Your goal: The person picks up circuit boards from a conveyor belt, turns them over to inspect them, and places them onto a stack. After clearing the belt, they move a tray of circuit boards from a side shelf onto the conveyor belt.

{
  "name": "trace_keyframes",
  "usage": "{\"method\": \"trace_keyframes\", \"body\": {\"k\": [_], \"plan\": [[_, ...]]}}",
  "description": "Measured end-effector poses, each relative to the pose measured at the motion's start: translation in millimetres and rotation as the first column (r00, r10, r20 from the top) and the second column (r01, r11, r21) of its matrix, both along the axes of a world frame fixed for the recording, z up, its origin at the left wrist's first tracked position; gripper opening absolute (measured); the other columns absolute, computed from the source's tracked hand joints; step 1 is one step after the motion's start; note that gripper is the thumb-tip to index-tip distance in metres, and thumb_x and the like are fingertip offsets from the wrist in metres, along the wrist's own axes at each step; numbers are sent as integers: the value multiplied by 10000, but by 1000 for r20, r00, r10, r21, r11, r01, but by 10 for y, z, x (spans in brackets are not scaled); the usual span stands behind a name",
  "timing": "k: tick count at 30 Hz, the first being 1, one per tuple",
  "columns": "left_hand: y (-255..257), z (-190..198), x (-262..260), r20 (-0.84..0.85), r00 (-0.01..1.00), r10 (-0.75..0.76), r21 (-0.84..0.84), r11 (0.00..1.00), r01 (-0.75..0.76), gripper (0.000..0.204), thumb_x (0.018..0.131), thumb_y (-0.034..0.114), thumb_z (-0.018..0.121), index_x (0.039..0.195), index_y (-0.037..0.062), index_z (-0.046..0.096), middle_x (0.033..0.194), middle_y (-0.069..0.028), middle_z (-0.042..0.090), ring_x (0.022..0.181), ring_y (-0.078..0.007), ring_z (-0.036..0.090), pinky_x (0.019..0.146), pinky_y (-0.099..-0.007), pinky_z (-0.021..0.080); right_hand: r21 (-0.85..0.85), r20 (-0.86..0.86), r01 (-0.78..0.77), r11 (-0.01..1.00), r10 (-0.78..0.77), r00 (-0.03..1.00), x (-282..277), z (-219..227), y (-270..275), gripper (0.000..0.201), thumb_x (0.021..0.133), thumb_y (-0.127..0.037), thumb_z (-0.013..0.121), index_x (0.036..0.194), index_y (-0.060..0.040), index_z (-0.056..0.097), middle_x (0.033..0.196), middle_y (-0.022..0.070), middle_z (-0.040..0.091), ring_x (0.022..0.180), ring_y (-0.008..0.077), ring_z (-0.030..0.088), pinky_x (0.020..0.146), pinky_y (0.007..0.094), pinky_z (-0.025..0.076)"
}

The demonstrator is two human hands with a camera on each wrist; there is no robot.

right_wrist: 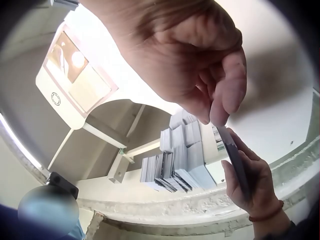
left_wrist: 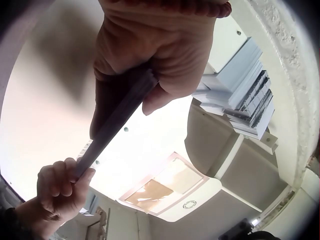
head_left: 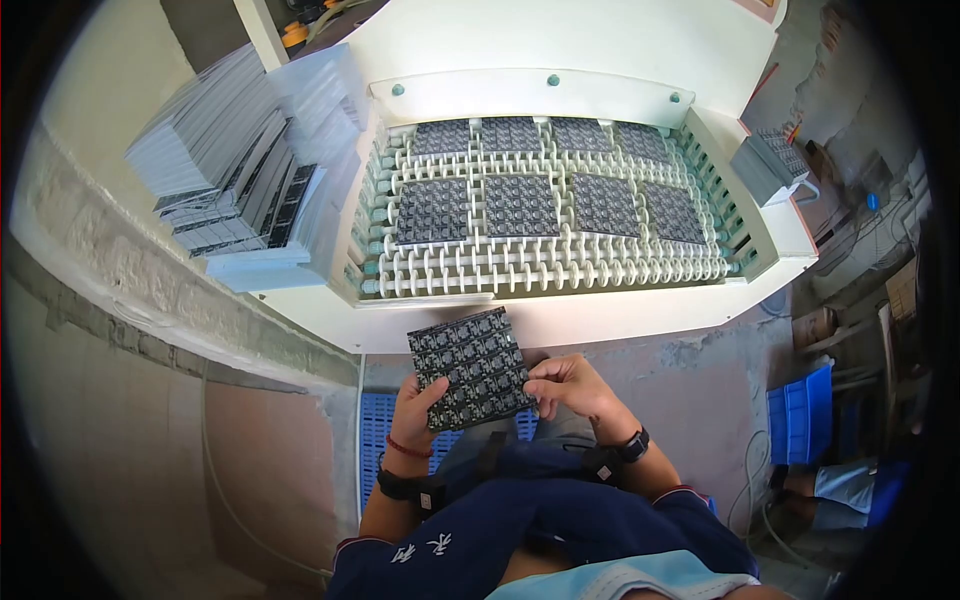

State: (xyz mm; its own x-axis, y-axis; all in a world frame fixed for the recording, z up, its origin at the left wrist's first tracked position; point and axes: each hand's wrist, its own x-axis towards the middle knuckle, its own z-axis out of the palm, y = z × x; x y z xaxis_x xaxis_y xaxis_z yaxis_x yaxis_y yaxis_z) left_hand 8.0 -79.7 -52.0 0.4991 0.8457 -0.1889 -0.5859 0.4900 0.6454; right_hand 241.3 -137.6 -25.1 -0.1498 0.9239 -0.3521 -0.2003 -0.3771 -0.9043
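Observation:
My left hand [head_left: 417, 408] grips a small stack of black circuit boards [head_left: 470, 365] by its left side, thumb over the top face. Each board in it carries a grid of repeated small units. At the stack's right edge, my right hand [head_left: 568, 386] pinches the border between thumb and curled fingers. Seen edge-on in the left wrist view, the stack [left_wrist: 117, 120] runs from the left palm to the right hand [left_wrist: 62, 187]. The right wrist view has the right fingertips [right_wrist: 225, 102] at the near end of the stack [right_wrist: 235, 162].
Ahead stands a white machine with a bed of ringed rollers [head_left: 540, 268], carrying two rows of circuit boards [head_left: 520, 205]. Piled boards with pale separators [head_left: 225, 150] stand at its left. A grey rack [head_left: 770, 165] sits on its right, with a blue crate [head_left: 800, 415] on the floor beyond.

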Motion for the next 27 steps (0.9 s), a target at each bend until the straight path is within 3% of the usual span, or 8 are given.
{"method": "trace_keyframes", "body": {"k": [12, 14, 18, 20, 24, 27], "plan": [[-3, -9, -24, -7, 1000, 14, 2, 1000, -14, 273, 831, 33, 491, 1090, -57, 497, 1035, -147, 588, 902, -218, 600, 791, -333, 495, 31, -19, 44, 999, -43, 999, 21, -42, -50, 124, 804, -112, 627, 808, 10, 608, 601, 30, 584, 473, 90, 567, 418, 201, 457], [5, -55, -124, 185, 982, -39, -7, 999, 41, 366, 781, 55, 514, 1118, -82, 474, 1050, -175, 579, 935, -255, 587, 836, -359, 469, 61, -42, 235, 970, -233, 972, 106, -12, -58, 95, 794, -71, 623, 800, 21, 601, 574, 42, 576, 431, 111, 557, 384, 224, 454], [-46, 37, -319, 254, 967, -28, 54, 998, 15, 472, 710, 70, 539, 1136, -114, 452, 1080, -211, 559, 981, -296, 563, 882, -385, 435, 153, -132, 533, 832, -518, 845, 404, 72, -34, 136, 820, -124, 595, 742, -14, 580, 497, 34, 528, 355, 113, 483, 350, 232, 420], [-53, -52, -444, 273, 957, -99, 112, 991, 71, 519, 675, 68, 553, 1140, -133, 443, 1108, -230, 541, 1018, -314, 543, 906, -400, 415, 199, -161, 587, 785, -565, 809, 553, -11, -26, 112, 820, -106, 598, 769, -6, 589, 527, 46, 550, 408, 121, 530, 369, 228, 440], [-75, -37, -507, 312, 949, -44, 102, 995, 12, 504, 682, 70, 532, 1116, -169, 439, 1095, -273, 532, 975, -336, 568, 861, -413, 459, 195, -135, 565, 801, -549, 825, 431, -30, 70, 116, 824, -106, 593, 767, -6, 580, 528, 48, 545, 408, 121, 527, 370, 225, 441], [-87, 28, -522, 284, 959, -20, 80, 997, -3, 471, 696, 41, 541, 1121, -141, 453, 1087, -232, 550, 986, -303, 562, 875, -385, 443, 141, -49, 417, 898, -414, 909, 169, -12, 272, 141, 825, -121, 598, 796, 13, 566, 550, 52, 550, 423, 118, 535, 389, 225, 461]]}}
